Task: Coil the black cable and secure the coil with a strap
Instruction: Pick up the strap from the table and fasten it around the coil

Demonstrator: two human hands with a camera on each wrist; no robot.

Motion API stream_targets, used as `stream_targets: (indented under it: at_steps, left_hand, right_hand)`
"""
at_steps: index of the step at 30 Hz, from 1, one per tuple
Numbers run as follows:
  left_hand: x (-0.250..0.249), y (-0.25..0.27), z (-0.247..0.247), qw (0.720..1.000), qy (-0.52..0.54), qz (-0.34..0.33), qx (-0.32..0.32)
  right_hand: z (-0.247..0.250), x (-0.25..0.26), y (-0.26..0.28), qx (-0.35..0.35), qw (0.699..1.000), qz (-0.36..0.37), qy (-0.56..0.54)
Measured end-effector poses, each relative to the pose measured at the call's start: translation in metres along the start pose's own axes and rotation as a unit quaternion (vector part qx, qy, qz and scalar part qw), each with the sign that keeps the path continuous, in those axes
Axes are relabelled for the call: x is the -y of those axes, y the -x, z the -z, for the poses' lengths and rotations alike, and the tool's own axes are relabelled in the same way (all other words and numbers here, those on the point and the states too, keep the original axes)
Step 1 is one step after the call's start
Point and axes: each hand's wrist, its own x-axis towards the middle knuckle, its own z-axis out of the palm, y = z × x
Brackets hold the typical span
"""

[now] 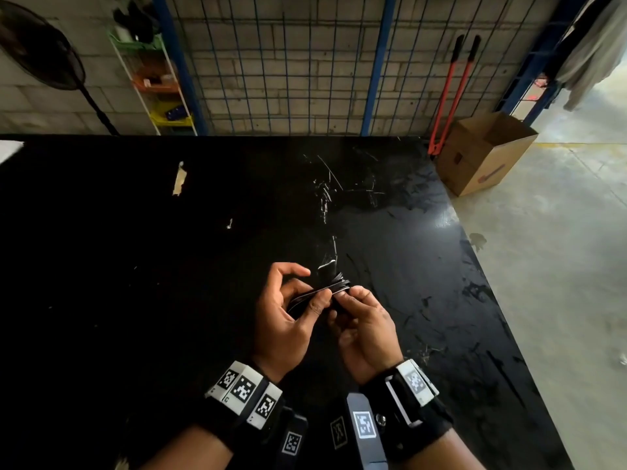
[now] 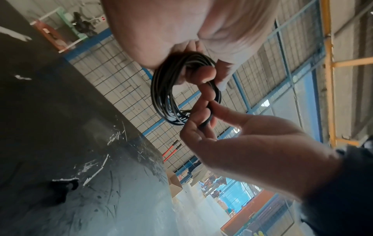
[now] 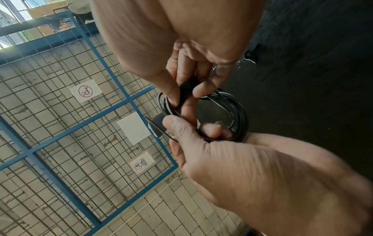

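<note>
- Black cable [image 2: 163, 89]: wound into a small round coil of several turns, held in the air above the black table [image 1: 135, 266], between the two hands at mid-frame in the head view.
- Strap [image 3: 156, 123]: a flat black strip at the coil's rim, pinched at the cable bundle; its free end juts out beyond the thumb in the right wrist view. Whether it is fastened cannot be told.
- Left hand [image 1: 283, 317]: fingers curled through and around the coil, grasping the bundle between thumb and fingertips.
- Right hand [image 1: 364, 334]: thumb and fingers closed on the strap and the adjoining turns of cable, just beside the left hand's fingers.
- Wrist bands [image 1: 244, 391]: black, bearing square printed markers, one on each forearm.
- Surroundings: a scratched table top; behind it a blue-framed wire mesh panel [image 1: 288, 62]; red-handled bolt cutters [image 1: 451, 96] lean beside an open cardboard box [image 1: 481, 157] on the concrete floor.
</note>
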Motion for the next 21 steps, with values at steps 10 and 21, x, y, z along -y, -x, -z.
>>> stream_targets:
  at_steps: [10, 21]
  left_hand:
    - [0.009, -0.014, -0.001, 0.999, 0.012, 0.031, 0.010]
    - [0.005, -0.019, 0.003, 0.991, -0.130, -0.044, -0.012]
  right_hand:
    - [0.000, 0.006, -0.004, 0.027, 0.997, 0.060, 0.038]
    - [-0.002, 0.004, -0.004, 0.129, 0.977, 0.130, 0.108]
